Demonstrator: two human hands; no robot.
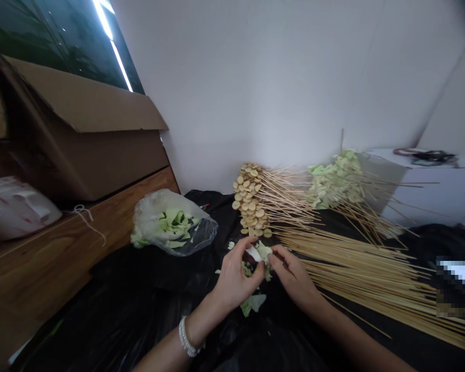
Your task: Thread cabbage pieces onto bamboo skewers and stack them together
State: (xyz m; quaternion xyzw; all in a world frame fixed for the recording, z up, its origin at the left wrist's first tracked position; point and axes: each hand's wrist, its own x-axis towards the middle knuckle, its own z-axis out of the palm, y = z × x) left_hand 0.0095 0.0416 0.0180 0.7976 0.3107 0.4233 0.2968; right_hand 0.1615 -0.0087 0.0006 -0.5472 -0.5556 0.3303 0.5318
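Observation:
My left hand [235,276], with a beaded bracelet at the wrist, pinches a white piece of cabbage [252,253] between thumb and fingertips. Right beside it, my right hand [296,276] has its thumb and fingers closed on pale green cabbage leaf [264,251]. Whether a skewer runs through these pieces is hidden by my fingers. Below the hands, a loose cabbage leaf [253,305] lies on the black plastic sheet [147,310]. Just beyond them is a stack of skewers tipped with round, pale slices [251,199].
Bare bamboo skewers [364,274] spread to the right, with skewered cabbage [339,181] behind them. A clear plastic bag [205,232] of cabbage leaves sits at the left. Farther left are a cardboard box [112,160] and a white plastic-wrapped bundle [19,206]. A white wall rises behind.

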